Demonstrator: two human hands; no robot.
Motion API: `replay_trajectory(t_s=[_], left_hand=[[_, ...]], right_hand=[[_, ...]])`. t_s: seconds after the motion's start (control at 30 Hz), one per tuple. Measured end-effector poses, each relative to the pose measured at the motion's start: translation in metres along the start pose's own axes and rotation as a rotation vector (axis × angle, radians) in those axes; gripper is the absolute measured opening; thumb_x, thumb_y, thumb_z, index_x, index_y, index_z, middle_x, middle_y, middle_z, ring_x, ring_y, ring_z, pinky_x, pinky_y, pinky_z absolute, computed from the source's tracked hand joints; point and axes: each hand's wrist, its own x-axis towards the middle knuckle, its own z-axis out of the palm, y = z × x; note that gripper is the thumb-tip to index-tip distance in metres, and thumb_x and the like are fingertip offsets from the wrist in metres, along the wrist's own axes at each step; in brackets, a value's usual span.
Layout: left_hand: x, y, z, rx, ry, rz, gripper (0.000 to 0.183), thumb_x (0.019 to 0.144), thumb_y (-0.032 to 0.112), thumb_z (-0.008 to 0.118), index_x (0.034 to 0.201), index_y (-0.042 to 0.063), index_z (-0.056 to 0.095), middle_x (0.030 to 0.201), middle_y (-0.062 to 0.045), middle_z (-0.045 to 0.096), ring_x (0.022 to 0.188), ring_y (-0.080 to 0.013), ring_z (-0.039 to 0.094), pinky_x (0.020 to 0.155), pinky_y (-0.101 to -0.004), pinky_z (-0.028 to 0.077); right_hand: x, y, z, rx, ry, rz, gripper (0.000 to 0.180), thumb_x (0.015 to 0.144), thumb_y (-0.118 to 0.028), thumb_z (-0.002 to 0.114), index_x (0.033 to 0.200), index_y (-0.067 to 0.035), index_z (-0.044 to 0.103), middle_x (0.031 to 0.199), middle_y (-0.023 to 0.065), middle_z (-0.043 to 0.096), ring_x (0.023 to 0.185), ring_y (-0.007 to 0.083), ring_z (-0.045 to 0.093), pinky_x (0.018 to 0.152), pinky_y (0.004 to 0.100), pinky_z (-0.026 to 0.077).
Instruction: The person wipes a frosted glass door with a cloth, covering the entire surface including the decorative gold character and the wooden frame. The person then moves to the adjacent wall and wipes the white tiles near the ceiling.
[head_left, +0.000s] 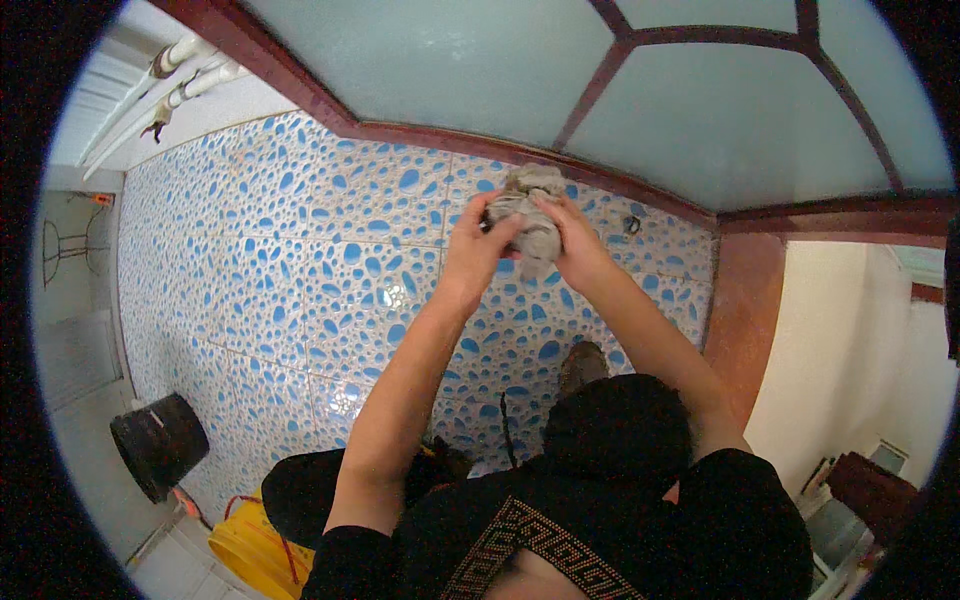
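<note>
Both my hands grip a crumpled, greyish-white cloth (538, 234), bunched up in front of me over the tiled floor. My left hand (480, 244) clasps its left side, with the thumb lying across the folds. On the other side, my right hand (574, 236) presses its fingers into the cloth. A loose end hangs below my palms, and the top of the bundle shows a darker, dirty-looking patch. Behind the cloth runs the dark red lower frame (645, 196) of a frosted-glass panel (735, 127).
Blue pebble-patterned tiles (337, 262) cover the floor, with a small round drain (632, 224) at right. A black bucket (160, 448) and a yellow bucket (259, 547) stand at lower left. White pipes (187, 82) run along the upper-left wall. My shoe (583, 365) is below my right forearm.
</note>
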Motion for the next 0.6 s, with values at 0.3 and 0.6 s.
replay_trajectory(t_s=[0.3,0.6], left_hand=[[0.011,0.004,0.020,0.174,-0.049,-0.033,0.052,0.089,0.027,0.065,0.135,0.010,0.048,0.126,-0.009,0.051,0.112,-0.0211,0.054,0.081,-0.0338,0.052],[0.069,0.120,-0.086,0.444,0.379,0.438,0.068,0.088,0.027,0.065,0.145,0.014,0.031,0.146,-0.018,0.034,0.127,-0.0305,0.043,0.100,-0.0429,0.040]], right_hand=[[-0.075,-0.012,-0.162,0.108,0.318,-0.381,0.026,0.089,-0.008,0.057,0.115,-0.006,0.056,0.111,0.0091,0.062,0.102,0.0248,0.060,0.082,0.0375,0.052],[0.005,-0.065,-0.137,0.312,0.941,-0.422,0.037,0.093,-0.008,0.049,0.129,-0.012,0.039,0.123,0.0097,0.052,0.109,0.0271,0.053,0.085,0.0416,0.051]])
